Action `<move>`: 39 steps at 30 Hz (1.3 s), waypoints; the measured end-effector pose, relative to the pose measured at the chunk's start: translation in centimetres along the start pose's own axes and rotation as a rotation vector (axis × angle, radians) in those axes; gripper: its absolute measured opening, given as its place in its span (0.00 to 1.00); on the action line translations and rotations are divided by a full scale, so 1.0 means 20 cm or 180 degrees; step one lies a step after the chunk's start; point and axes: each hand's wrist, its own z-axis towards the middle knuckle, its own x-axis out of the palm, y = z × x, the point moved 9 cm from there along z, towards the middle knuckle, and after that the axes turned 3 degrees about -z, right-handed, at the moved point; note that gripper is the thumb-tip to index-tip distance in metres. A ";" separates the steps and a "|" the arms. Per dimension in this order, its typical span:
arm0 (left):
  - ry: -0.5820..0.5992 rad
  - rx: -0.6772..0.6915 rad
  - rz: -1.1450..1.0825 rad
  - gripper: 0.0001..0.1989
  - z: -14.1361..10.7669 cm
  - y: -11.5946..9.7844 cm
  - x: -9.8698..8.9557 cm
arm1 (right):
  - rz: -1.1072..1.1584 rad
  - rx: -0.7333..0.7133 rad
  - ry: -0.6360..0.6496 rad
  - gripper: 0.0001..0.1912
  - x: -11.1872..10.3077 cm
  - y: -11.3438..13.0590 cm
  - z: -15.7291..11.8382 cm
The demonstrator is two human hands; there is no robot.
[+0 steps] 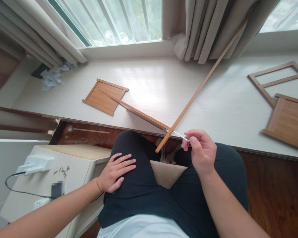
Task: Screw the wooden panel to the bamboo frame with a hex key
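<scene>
– How far along?
– Seemingly early: right hand (201, 147) pinched hex key (181, 136) where strip (201, 89) met board (144, 114); left hand (115, 173) lay on thigh (139, 162), fingers apart
– What remained?
– Panel (101, 96) and frame (283, 80) lay apparently unjoined on ledge (149, 72); screws (64, 172) loose on cabinet (76, 170)

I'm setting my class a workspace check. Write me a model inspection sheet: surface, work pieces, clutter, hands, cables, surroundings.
Surface: pale ledge, wooden parts lying on it.
Work pieces: long wooden strip crossing a second wooden piece near the strip's lower end; left panel, right panel and wooden frame lie on the ledge.
Clutter: paper scraps at the ledge's left end; small metal pieces, probably screws, on the cabinet.
Hands: left hand spread on the left thigh; right hand grips a thin metal tool at the crossing.
Cables: dark cable at a white power strip on the cabinet.
Surroundings: curtains, barred window, dark wooden floor.
</scene>
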 end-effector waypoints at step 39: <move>-0.0079 0.0097 0.0059 0.30 0.02 -0.02 -0.02 | -0.0802 -0.0490 -0.0111 0.07 -0.05 0.02 -0.06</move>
